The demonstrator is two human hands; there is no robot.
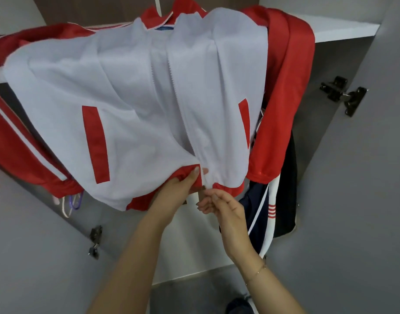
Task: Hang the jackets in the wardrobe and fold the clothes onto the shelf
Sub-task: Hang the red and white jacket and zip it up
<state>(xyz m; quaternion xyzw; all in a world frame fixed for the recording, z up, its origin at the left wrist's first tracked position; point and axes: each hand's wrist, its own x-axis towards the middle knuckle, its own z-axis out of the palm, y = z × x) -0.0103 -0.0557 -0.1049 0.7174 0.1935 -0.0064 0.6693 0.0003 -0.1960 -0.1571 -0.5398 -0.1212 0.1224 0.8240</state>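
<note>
Jacket [135, 87] white w/ red sleeves & pocket trims; navy garment [254, 207] w/ white stripes.

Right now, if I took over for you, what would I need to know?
Left hand: pinching the red hem of the red and white jacket, left of the zipper.
Right hand: pinching the zipper bottom.
The jacket lies spread over the wardrobe shelf, front up, zipper closed up to the collar.
A navy jacket already hangs below at the right.
Left: get the red one onto a hanger, then fold the other clothes.

The single head-worn view looks forward and down, close onto the jacket [135, 91] before the wardrobe shelf [344, 28].
</note>
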